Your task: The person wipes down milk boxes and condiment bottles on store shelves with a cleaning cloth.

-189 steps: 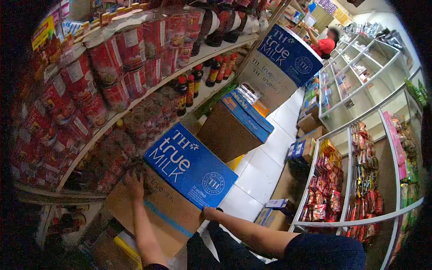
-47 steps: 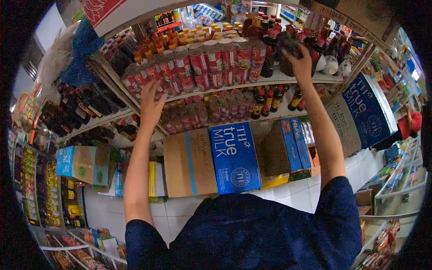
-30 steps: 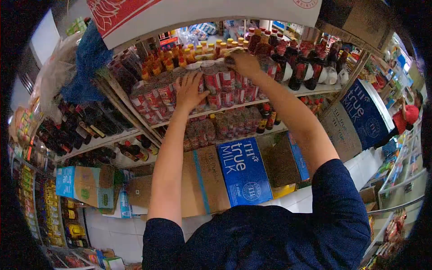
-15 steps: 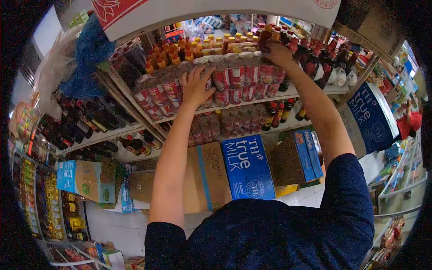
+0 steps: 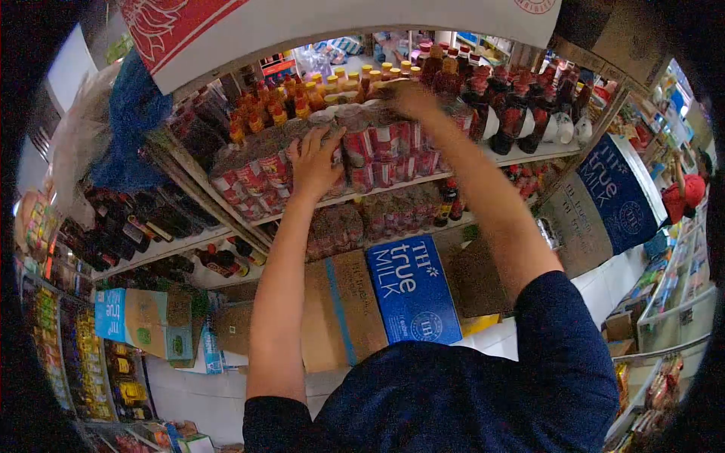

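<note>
Shrink-wrapped packs of red cans (image 5: 384, 143) stand stacked on the upper shelf. My left hand (image 5: 316, 164) rests against the front of the packs with its fingers spread. Further right, my right hand (image 5: 410, 102) reaches over the top of the packs at the back; it is blurred and its fingers are not clear. Behind the packs are rows of yellow-capped bottles (image 5: 332, 84). Dark bottles with red caps (image 5: 515, 113) stand to the right of my right arm.
Below the shelf lie a blue milk carton box (image 5: 414, 291) and brown cardboard (image 5: 340, 309). Another milk box (image 5: 623, 196) stands at the right. Dark bottles (image 5: 140, 226) fill the left shelf. A person in red (image 5: 682, 196) is at the far right.
My right hand has moved left along the top of the packs, away from the dark bottles. My left hand stays against the packs. The whole view has shifted slightly.
</note>
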The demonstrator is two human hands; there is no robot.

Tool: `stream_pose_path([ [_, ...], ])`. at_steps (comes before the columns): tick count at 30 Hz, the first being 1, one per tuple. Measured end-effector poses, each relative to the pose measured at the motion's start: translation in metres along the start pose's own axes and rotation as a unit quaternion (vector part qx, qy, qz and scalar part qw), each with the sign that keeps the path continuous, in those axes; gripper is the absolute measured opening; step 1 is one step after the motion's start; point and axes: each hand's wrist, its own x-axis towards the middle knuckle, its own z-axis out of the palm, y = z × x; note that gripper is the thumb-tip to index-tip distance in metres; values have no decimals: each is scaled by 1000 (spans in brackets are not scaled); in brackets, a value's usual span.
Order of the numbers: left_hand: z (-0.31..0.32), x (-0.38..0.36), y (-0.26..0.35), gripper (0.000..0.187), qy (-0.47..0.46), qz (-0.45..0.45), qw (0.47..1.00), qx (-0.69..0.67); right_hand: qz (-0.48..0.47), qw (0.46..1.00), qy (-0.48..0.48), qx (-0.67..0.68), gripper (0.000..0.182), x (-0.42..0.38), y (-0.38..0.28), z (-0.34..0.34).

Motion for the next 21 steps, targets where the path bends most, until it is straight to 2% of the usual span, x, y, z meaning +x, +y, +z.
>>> stream_pose_path([
  [1,0,-1,0,67,-1,0,1000,1,39,999,-11,12,46,-6,26,-12],
  [2,0,0,1,67,-2,-5,1000,-2,45,998,20,-25,47,-13,46,-23],
  [4,-2,2,0,68,-3,-11,1000,-7,49,995,50,-64,49,-17,51,-30],
  [6,-2,1,2,67,-3,-9,1000,-20,58,995,16,-79,49,-16,35,-26],
  [7,-1,0,3,67,-6,-6,1000,-22,88,993,-43,-61,49,-2,24,-12],
  [9,-2,2,4,66,-7,-15,1000,-7,7,996,33,-82,47,-14,-29,4],
  [11,-3,4,4,65,-23,-28,999,3,-61,995,35,-73,45,-9,-59,29],
  [14,-2,2,2,65,-35,-30,999,2,-77,994,28,-74,43,-31,-66,8],
  [15,-1,2,1,65,-23,-22,999,-11,-89,988,109,-69,41,-44,-58,-3],
  [17,4,0,-1,66,-10,-14,1000,-16,-26,994,99,-45,37,-57,-23,-21],
  [19,2,5,2,67,14,-6,1000,-21,95,989,78,-88,32,-61,20,-36],
  [20,-4,3,5,68,-19,-18,1000,-3,96,988,82,-91,32,-65,36,-35],
  [21,-7,5,6,70,-49,-33,998,15,107,982,131,-88,37,-66,48,-35],
])
